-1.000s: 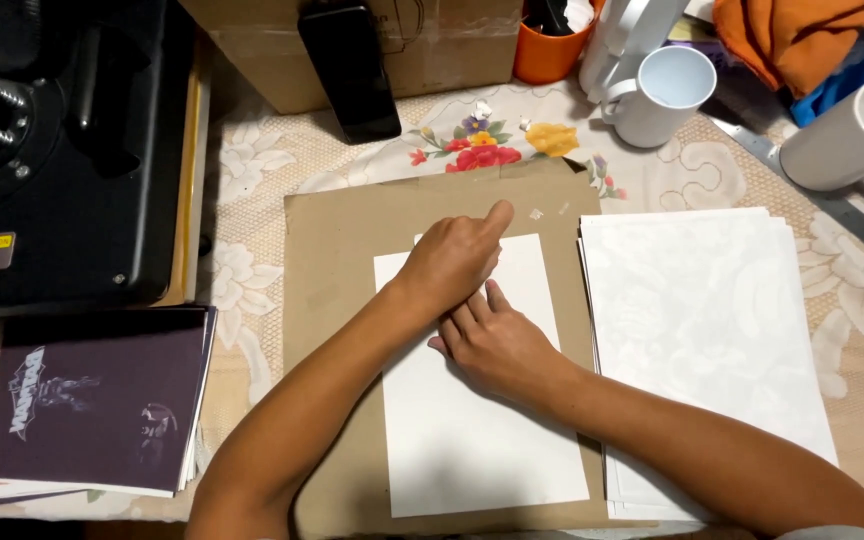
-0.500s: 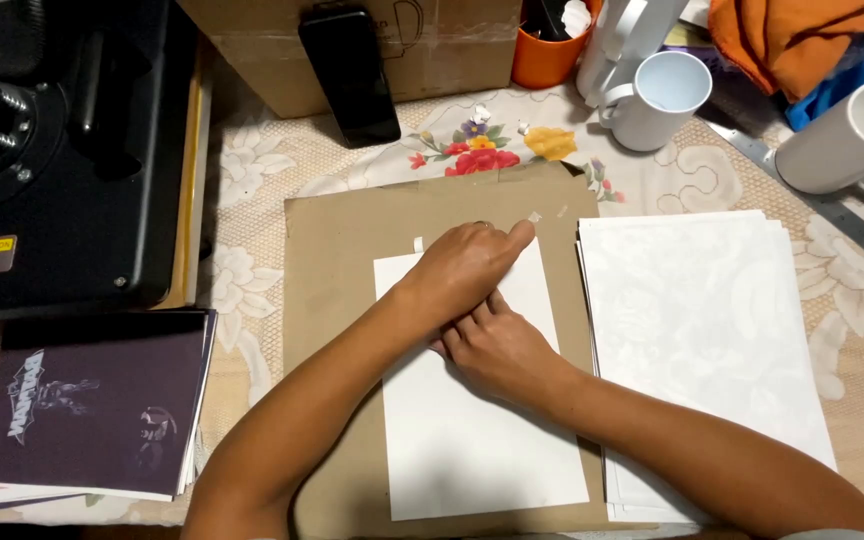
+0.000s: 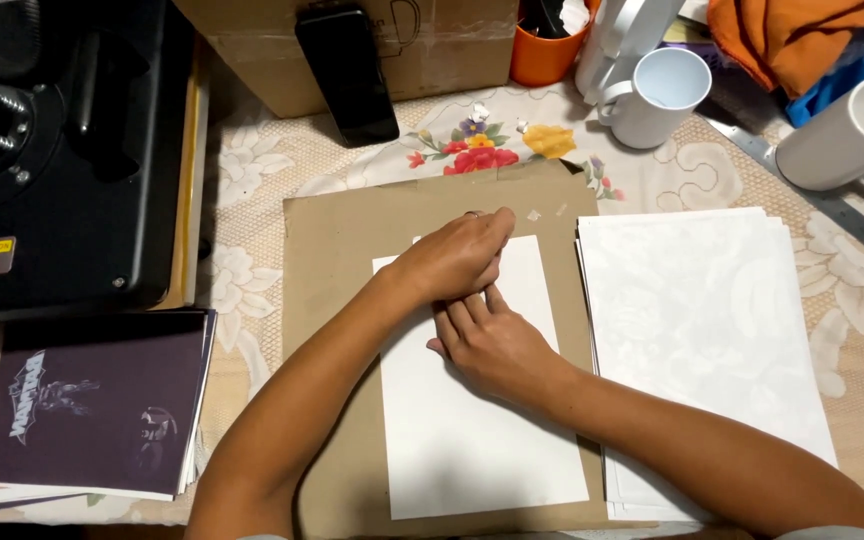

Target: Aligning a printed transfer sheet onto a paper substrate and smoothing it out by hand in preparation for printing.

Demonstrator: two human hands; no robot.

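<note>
A white sheet of paper (image 3: 472, 430) lies on a brown cardboard sheet (image 3: 337, 300) in the middle of the table. My left hand (image 3: 457, 255) rests on the sheet's upper part, fingers curled and bunched over its top edge. My right hand (image 3: 487, 340) lies flat on the sheet just below, its fingertips touching the left hand. Whether the left fingers pinch anything is hidden.
A stack of white sheets (image 3: 702, 340) lies to the right. Dark printed sheets (image 3: 92, 405) sit at the lower left, below a black machine (image 3: 52, 150). At the back stand a cardboard box (image 3: 422, 40), a black phone (image 3: 347, 70), an orange cup (image 3: 542, 50) and two white mugs (image 3: 657, 95) (image 3: 857, 130).
My left hand has slid a little to the right along the sheet's top and curled its fingers. The right hand has stayed pressed on the paper.
</note>
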